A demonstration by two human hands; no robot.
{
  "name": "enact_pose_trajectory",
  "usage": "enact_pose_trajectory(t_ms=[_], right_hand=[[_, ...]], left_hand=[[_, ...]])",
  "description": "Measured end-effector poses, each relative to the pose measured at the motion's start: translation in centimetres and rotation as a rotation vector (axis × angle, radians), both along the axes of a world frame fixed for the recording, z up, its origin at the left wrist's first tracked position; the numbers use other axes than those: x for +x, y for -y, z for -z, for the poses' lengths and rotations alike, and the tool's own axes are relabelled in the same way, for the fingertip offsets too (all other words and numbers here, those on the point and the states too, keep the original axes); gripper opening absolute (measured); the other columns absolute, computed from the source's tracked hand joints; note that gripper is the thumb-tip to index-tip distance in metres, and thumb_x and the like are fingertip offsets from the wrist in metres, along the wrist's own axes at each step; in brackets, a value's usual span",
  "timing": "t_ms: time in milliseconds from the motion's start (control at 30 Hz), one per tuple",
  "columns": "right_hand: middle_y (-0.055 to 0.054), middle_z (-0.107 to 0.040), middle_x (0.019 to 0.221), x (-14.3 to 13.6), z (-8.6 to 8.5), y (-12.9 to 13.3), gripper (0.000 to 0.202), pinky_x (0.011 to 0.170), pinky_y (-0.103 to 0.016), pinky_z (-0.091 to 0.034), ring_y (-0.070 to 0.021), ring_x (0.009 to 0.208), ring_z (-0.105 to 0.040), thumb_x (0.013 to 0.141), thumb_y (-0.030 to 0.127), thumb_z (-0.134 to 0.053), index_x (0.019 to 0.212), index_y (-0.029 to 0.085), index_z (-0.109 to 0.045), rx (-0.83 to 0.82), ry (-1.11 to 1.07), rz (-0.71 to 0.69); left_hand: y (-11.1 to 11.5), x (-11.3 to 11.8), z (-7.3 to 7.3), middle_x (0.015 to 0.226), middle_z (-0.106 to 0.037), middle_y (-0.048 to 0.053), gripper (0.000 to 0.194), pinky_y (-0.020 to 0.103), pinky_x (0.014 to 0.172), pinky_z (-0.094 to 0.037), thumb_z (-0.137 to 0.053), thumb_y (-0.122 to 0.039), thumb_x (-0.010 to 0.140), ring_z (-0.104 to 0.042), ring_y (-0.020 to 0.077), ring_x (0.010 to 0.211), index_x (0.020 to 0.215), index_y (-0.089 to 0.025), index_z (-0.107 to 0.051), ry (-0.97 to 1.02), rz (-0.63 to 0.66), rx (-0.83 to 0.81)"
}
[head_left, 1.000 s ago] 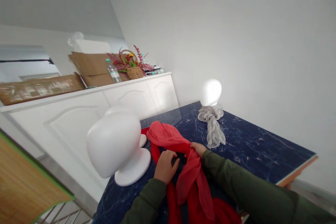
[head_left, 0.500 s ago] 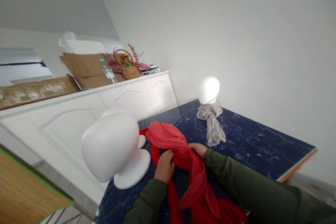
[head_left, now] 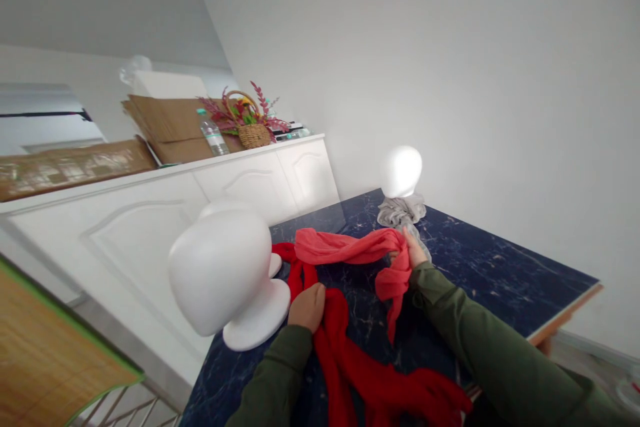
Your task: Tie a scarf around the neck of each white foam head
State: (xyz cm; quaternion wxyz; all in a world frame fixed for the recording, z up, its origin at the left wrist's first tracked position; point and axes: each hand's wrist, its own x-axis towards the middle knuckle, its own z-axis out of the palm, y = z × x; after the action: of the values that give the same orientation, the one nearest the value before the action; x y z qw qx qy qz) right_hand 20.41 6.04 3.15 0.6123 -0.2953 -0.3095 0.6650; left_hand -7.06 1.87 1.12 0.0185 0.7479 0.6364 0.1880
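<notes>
Coral scarf (head_left: 345, 249) has shifted rightward, clamped in the right hand (head_left: 415, 250); I should keep the left hand (head_left: 307, 310) closed on the red scarf (head_left: 380, 377), lower centre, to limit drag.

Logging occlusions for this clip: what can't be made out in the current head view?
Head view, now:
- Left hand: fingertips hidden by its own back; grip unclear.
- Right hand: fingers partly behind the coral scarf.
- Rear mannequin head: mostly behind the nearest mannequin head.
- Dark red scarf: lower part cut off by bottom edge.
- Water bottle: label too small to read.
</notes>
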Motion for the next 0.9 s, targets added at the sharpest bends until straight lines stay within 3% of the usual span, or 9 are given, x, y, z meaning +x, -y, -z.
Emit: enact_pose_trajectory(t_ms=[200, 300, 367, 433, 500, 600, 733, 833, 900], right_hand=[[0.002, -0.061, 0.054, 2.0, -0.3, 4.4, 0.035, 0.042, -0.021, -0.045, -0.0107, 0.042, -0.052, 0.057, 0.044, -0.077, 0.077, 0.018, -0.065, 0.202, 0.075, 0.215], [-0.003, -0.072, 0.082, 4.8, 2.2, 8.4, 0.035, 0.070, -0.029, -0.056, -0.0200, 0.073, -0.067, 0.059, 0.042, -0.074, 0.086, 0.020, -0.069, 0.180, 0.113, 0.413], [-0.004, -0.072, 0.086, 7.6, 4.6, 11.3, 0.033, 0.073, -0.034, -0.057, -0.0242, 0.078, -0.068, 0.063, 0.046, -0.069, 0.086, 0.022, -0.069, 0.068, 0.233, 0.513], [-0.006, -0.072, 0.083, 11.0, 6.6, 13.9, 0.034, 0.071, -0.037, -0.057, -0.0279, 0.077, -0.068, 0.062, 0.050, -0.068, 0.082, 0.024, -0.069, -0.016, 0.464, 0.574], [-0.009, -0.072, 0.090, 14.1, 7.4, 15.9, 0.037, 0.076, -0.039, -0.056, -0.0299, 0.082, -0.068, 0.066, 0.054, -0.065, 0.085, 0.023, -0.070, 0.020, 0.867, 0.429], [-0.013, -0.068, 0.104, 16.5, 5.6, 17.5, 0.049, 0.090, -0.048, -0.049, -0.0341, 0.097, -0.063, 0.067, 0.056, -0.062, 0.099, 0.019, -0.068, 0.167, 1.469, 0.483], [-0.018, -0.061, 0.114, 12.4, -0.3, 16.3, 0.057, 0.098, -0.053, -0.041, -0.0348, 0.109, -0.056, 0.078, 0.052, -0.052, 0.116, 0.011, -0.059, 0.473, 1.831, 0.752], [-0.014, -0.061, 0.116, 5.3, -3.2, 12.4, 0.042, 0.100, -0.046, -0.040, -0.0287, 0.109, -0.056, 0.084, 0.043, -0.050, 0.115, 0.016, -0.059, 0.668, 1.806, 0.528], [-0.016, -0.056, 0.125, 0.6, -3.2, 8.9, 0.054, 0.103, -0.045, -0.035, -0.0318, 0.117, -0.050, 0.078, 0.048, -0.058, 0.121, 0.015, -0.056, 0.705, 1.750, 0.370]], left_hand=[[0.5, 0.8, -0.3, 0.104, -0.068, 0.015, 0.034, 0.034, 0.085, -0.046, -0.039, -0.025, 0.087, -0.064, 0.0240, 0.098, 0.110, -0.013, -0.060, -0.176, -0.067, -0.091], [0.4, 0.6, -0.1, 0.103, -0.068, 0.017, 0.035, 0.036, 0.085, -0.046, -0.037, -0.024, 0.087, -0.064, 0.0249, 0.099, 0.109, -0.011, -0.061, -0.217, -0.112, -0.094], [0.3, 0.6, 0.0, 0.102, -0.068, 0.016, 0.035, 0.036, 0.084, -0.046, -0.036, -0.023, 0.086, -0.064, 0.0253, 0.098, 0.107, -0.012, -0.062, -0.227, -0.129, -0.086], [0.3, 0.7, 0.2, 0.101, -0.068, 0.015, 0.034, 0.036, 0.082, -0.047, -0.036, -0.022, 0.085, -0.064, 0.0254, 0.097, 0.104, -0.013, -0.063, -0.227, -0.137, -0.077], [0.4, 0.8, 0.2, 0.100, -0.068, 0.015, 0.033, 0.037, 0.080, -0.048, -0.035, -0.022, 0.085, -0.065, 0.0259, 0.095, 0.101, -0.013, -0.063, -0.222, -0.146, -0.070], [0.4, 1.1, 0.2, 0.099, -0.068, 0.016, 0.033, 0.039, 0.079, -0.047, -0.034, -0.021, 0.085, -0.065, 0.0277, 0.094, 0.098, -0.012, -0.063, -0.211, -0.163, -0.065], [0.5, 1.4, 0.0, 0.100, -0.066, 0.017, 0.033, 0.041, 0.078, -0.047, -0.035, -0.022, 0.085, -0.064, 0.0293, 0.094, 0.098, -0.011, -0.063, -0.186, -0.173, -0.068], [0.8, 1.5, -0.2, 0.098, -0.066, 0.017, 0.034, 0.041, 0.079, -0.047, -0.033, -0.023, 0.087, -0.064, 0.0290, 0.094, 0.097, -0.011, -0.063, -0.170, -0.167, -0.067], [1.0, 1.5, -0.4, 0.098, -0.066, 0.017, 0.036, 0.040, 0.080, -0.047, -0.031, -0.024, 0.089, -0.064, 0.0281, 0.094, 0.096, -0.011, -0.064, -0.165, -0.161, -0.056]])
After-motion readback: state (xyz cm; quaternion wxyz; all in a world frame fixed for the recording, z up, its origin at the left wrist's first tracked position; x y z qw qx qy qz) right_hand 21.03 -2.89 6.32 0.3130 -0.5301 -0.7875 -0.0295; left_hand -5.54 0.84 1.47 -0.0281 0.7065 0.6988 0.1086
